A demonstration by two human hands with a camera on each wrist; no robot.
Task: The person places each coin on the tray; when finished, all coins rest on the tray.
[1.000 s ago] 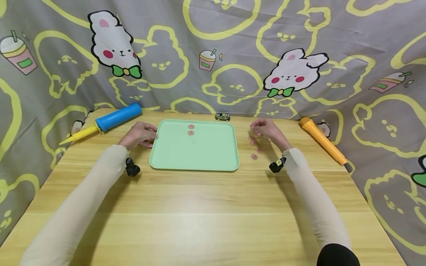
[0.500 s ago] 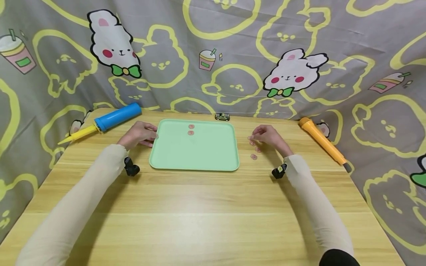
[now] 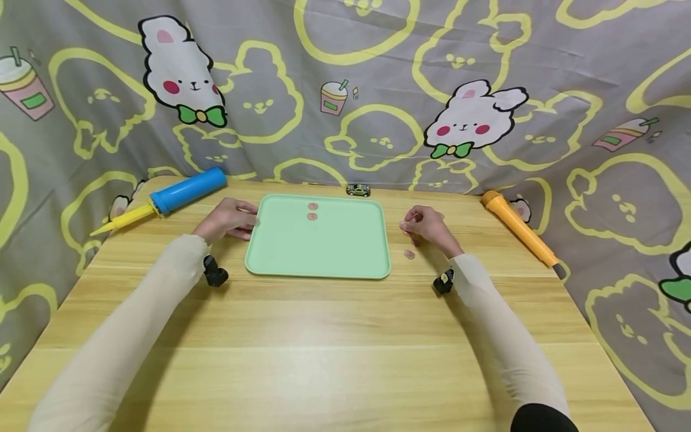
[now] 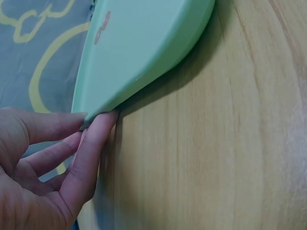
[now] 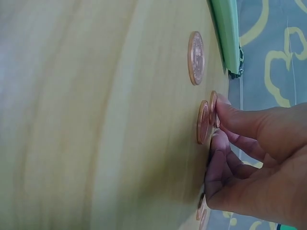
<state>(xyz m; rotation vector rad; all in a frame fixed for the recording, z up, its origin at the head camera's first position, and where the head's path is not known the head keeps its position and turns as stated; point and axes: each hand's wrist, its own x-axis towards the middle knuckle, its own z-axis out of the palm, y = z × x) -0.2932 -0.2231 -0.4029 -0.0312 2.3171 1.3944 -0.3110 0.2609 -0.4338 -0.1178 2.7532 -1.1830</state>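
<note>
The light green tray (image 3: 318, 246) lies on the table, with two copper-coloured coins (image 3: 312, 211) near its far edge. My left hand (image 3: 229, 219) pinches the tray's left rim; in the left wrist view the thumb (image 4: 57, 125) is on top and a finger is at the rim's outer side. Right of the tray, my right hand (image 3: 429, 227) has its thumb and fingertips around a copper coin (image 5: 213, 108) at the table surface. Beside it are another coin (image 5: 203, 122) and a nearer one (image 3: 409, 254). More coins (image 5: 201, 211) are partly hidden behind the hand.
A blue and yellow hand pump (image 3: 186, 192) lies at the back left. An orange toy microphone (image 3: 520, 228) lies at the right. A small toy car (image 3: 358, 190) stands behind the tray, against a patterned cloth (image 3: 378, 78) that hangs around the table.
My right hand has come down nearer the coins, and its fingertips have closed on one of them. The left hand stays at the tray's rim.
</note>
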